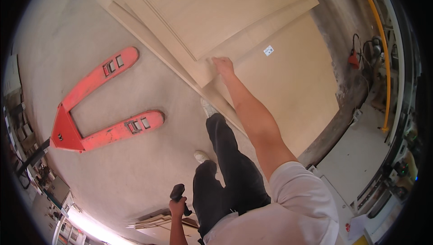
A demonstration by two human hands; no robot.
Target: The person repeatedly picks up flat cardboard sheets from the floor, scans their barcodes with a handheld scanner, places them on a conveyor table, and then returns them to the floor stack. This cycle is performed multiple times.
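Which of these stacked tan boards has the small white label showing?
The lower board extending out on the right; its label lies to the right of your right hand. The skewed boards on top show none.

Right arm [255, 114] stretched forward and inward, elbow nearly straight, bare below the sleeve [300, 186]; right hand [223, 66] sat at its far end, fingers bent and tips toward the left, exact grip unclear. Left forearm [177, 232] came up from the view's lower edge, left hand [177, 206] low beside the left thigh [206, 191], fingers curled in a grip.
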